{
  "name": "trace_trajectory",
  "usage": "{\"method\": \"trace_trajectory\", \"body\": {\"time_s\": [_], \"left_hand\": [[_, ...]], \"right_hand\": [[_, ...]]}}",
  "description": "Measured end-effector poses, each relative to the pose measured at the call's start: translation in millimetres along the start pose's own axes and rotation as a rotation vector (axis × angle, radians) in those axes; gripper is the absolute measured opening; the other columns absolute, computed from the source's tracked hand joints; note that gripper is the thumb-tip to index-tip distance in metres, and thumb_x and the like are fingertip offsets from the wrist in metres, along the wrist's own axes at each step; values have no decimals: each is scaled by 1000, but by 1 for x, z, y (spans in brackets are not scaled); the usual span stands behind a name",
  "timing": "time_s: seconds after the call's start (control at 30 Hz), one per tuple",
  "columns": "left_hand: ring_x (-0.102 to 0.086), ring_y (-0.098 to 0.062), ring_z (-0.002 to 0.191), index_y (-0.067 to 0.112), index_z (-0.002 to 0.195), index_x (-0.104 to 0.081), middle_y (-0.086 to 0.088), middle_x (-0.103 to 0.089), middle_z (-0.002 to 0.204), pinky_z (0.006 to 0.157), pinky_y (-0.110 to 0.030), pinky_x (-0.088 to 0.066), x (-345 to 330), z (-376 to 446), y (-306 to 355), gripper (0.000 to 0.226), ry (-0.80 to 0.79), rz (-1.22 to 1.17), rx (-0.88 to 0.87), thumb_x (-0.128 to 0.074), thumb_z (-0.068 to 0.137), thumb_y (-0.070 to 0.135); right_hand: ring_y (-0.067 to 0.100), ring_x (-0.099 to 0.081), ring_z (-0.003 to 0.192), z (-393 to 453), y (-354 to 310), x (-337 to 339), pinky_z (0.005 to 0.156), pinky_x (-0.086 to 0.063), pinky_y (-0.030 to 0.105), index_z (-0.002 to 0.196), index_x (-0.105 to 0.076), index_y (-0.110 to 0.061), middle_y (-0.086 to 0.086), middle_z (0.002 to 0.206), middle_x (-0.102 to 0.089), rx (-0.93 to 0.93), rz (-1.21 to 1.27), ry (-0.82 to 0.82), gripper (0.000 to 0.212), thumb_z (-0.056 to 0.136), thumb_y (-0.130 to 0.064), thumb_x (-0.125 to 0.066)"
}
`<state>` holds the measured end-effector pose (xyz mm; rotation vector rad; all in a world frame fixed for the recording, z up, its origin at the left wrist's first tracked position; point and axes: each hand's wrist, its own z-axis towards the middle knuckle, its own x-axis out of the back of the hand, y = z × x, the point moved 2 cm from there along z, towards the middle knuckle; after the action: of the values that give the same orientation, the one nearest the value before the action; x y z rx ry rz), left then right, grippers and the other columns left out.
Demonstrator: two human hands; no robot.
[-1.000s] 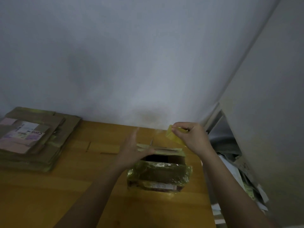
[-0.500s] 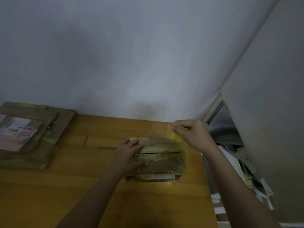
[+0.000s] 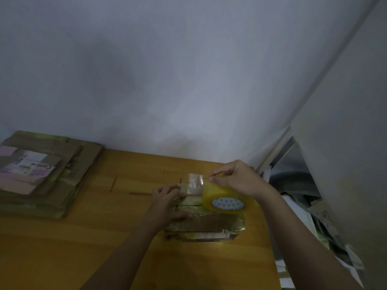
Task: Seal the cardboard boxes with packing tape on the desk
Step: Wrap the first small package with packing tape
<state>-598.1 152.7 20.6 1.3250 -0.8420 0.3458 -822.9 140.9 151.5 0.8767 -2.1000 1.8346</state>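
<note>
A small cardboard box (image 3: 206, 223), wrapped in shiny old tape, sits on the wooden desk (image 3: 62, 248) near its right edge, flaps closed. My left hand (image 3: 167, 203) holds the flaps down at the box's left end, fingers curled over the top. My right hand (image 3: 236, 178) grips a roll of clear yellowish packing tape (image 3: 227, 197) above the box's far right part. A short free strip of tape (image 3: 195, 184) sticks out leftward from the roll, over the far edge of the box.
A stack of flattened cardboard boxes (image 3: 39, 174) with a printed label lies at the desk's far left. White walls rise behind and on the right. Beyond the desk's right edge lies a cluttered gap with papers and bags (image 3: 303, 197).
The box's flaps went from open to closed under my left hand. My right hand turned the tape roll so its core faces me, and a strip now hangs free.
</note>
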Motion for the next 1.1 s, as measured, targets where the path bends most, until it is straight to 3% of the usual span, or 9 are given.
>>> {"method": "trace_trajectory", "body": {"time_s": [0.13, 0.3, 0.4, 0.47, 0.6, 0.67, 0.8, 0.93, 1.1], "left_hand": [[-18, -6, 112, 33, 115, -62, 22, -33, 125, 92, -29, -26, 0, 0, 0, 96, 22, 6, 7, -46, 45, 96], [-14, -4, 127, 38, 111, -62, 21, -24, 139, 102, -35, -24, 3, -4, -1, 90, 9, -12, 13, -47, 45, 98], [9, -8, 143, 60, 116, -44, 18, 3, 156, 113, -46, -14, 9, -11, -10, 82, -142, -38, 15, -55, 42, 95], [21, -11, 145, 68, 125, -23, 15, 21, 156, 116, -51, -12, 14, -16, -15, 96, -274, 43, -11, -58, 39, 94], [36, -15, 139, 41, 145, -12, 6, 38, 152, 118, -46, -6, 21, -15, -8, 122, -396, 290, -92, -62, 44, 85], [32, -17, 141, 27, 149, -11, 5, 37, 151, 119, -42, -6, 23, -11, -2, 126, -410, 337, -109, -67, 49, 80], [4, -14, 146, 21, 148, -15, 6, 15, 158, 116, -35, -21, 26, -9, 1, 120, -379, 303, -125, -77, 57, 68], [3, -14, 145, 24, 145, -23, 8, 11, 158, 116, -37, -23, 24, -7, -1, 122, -369, 261, -109, -69, 47, 80], [5, -17, 146, 26, 149, -12, 4, 10, 158, 117, -38, -18, 21, -4, -8, 132, -373, 283, -103, -56, 41, 87]], "right_hand": [[-1, -65, 90, 3, 4, -10, 83, -53, 26, 85, -78, -35, -21, 92, -73, -17, -46, 8, 5, 82, -31, -77], [-4, -63, 92, 1, 5, -9, 82, -50, 23, 83, -75, -38, -24, 93, -71, -12, -41, -6, 10, 84, -28, -76], [-5, -62, 94, 1, 4, -10, 83, -49, 22, 83, -75, -39, -25, 95, -70, -17, -48, -17, 10, 84, -29, -75], [-3, -61, 96, 2, 3, -11, 85, -50, 25, 86, -76, -38, -25, 96, -69, -27, -77, -25, 7, 85, -32, -74], [2, -61, 97, 7, -2, -15, 87, -53, 31, 95, -78, -31, -16, 105, -70, -52, -143, -42, 13, 85, -36, -73], [4, -62, 100, 9, -3, -17, 89, -54, 35, 94, -78, -31, -13, 109, -71, -51, -174, -51, 13, 84, -37, -73], [6, -63, 101, 11, -7, -20, 90, -55, 37, 95, -78, -31, -12, 110, -71, -47, -232, -74, 15, 83, -40, -72], [5, -63, 97, 8, -9, -18, 85, -54, 31, 94, -78, -30, -13, 106, -71, -50, -216, -88, 12, 85, -36, -73], [5, -64, 93, 4, -5, -17, 83, -55, 34, 88, -77, -35, -18, 101, -69, -77, -209, -78, 5, 84, -37, -74]]}}
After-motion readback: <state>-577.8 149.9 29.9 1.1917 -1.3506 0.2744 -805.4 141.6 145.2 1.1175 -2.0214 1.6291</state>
